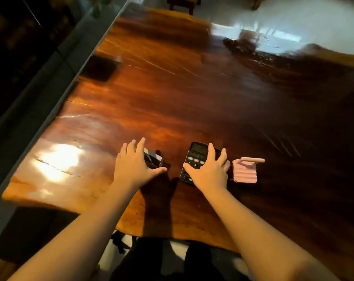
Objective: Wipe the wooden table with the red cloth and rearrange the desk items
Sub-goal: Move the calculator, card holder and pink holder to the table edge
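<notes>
On the glossy wooden table (172, 102), near its front edge, lie the desk items. My left hand (134, 167) reaches over a small black box (155, 159), with the fingers along its far left side and the thumb at its near edge. My right hand (209, 169) spans a black calculator (198, 151), thumb on its left edge and fingers over its right edge. Beside it on the right sits a pink ribbed stand (246, 172) with a pink pen-like bar on top. No red cloth is in view.
A flat black object (100, 67) lies by the table's far left edge. A grey ledge (50, 82) runs along the left side. Dark clutter (243, 44) sits at the far right of the table. A wooden stool (182, 5) stands beyond the far end.
</notes>
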A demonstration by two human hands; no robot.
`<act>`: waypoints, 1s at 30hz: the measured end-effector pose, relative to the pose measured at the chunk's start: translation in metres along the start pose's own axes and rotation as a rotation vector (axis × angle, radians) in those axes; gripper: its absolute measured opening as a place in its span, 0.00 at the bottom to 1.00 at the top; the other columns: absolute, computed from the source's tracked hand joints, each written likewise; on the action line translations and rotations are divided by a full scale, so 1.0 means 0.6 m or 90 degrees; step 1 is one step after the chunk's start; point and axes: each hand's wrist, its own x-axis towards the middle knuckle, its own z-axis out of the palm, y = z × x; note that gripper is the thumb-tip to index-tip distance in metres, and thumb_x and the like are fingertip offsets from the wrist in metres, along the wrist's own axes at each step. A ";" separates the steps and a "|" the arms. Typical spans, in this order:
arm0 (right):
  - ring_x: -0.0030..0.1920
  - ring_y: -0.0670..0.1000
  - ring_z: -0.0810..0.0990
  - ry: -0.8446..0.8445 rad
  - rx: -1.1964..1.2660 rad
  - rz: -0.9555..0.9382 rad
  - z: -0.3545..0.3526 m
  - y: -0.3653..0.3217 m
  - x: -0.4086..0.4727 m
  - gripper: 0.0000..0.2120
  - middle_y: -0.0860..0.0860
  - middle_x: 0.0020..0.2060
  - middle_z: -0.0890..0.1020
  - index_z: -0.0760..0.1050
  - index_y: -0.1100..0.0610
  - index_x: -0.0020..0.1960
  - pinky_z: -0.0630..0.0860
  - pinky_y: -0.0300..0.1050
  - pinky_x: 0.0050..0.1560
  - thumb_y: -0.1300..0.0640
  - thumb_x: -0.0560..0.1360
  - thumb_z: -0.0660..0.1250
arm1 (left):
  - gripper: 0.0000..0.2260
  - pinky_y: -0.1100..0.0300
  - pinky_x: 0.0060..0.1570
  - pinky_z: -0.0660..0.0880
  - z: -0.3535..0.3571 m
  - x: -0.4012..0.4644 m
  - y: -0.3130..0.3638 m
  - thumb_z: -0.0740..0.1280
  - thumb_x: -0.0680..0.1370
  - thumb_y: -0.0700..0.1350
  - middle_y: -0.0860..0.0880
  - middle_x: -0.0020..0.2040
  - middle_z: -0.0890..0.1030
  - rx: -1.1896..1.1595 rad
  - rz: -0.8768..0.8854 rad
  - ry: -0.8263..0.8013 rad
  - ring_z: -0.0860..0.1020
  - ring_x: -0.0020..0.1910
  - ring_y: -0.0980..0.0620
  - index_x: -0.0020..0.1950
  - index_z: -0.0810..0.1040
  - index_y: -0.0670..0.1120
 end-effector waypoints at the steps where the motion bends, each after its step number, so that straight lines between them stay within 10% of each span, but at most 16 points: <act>1: 0.79 0.70 0.48 0.004 -0.010 0.013 0.007 -0.001 0.002 0.54 0.58 0.82 0.43 0.43 0.42 0.81 0.66 0.69 0.71 0.28 0.68 0.70 | 0.58 0.41 0.73 0.63 0.004 0.001 0.000 0.61 0.60 0.82 0.41 0.79 0.62 -0.004 0.001 -0.011 0.58 0.78 0.38 0.81 0.54 0.49; 18: 0.71 0.68 0.60 0.096 0.012 0.092 0.069 -0.012 0.034 0.66 0.55 0.76 0.49 0.34 0.38 0.77 0.67 0.69 0.66 0.34 0.57 0.78 | 0.42 0.46 0.62 0.74 0.042 0.009 -0.009 0.74 0.67 0.64 0.44 0.74 0.64 -0.141 -0.031 0.056 0.62 0.73 0.41 0.75 0.64 0.49; 30: 0.66 0.67 0.63 0.082 -0.028 -0.150 0.057 -0.183 0.039 0.64 0.51 0.70 0.53 0.37 0.37 0.77 0.68 0.68 0.64 0.33 0.54 0.75 | 0.40 0.50 0.56 0.76 -0.050 -0.015 -0.195 0.72 0.67 0.67 0.43 0.65 0.71 -0.204 -0.204 0.214 0.71 0.63 0.43 0.71 0.69 0.47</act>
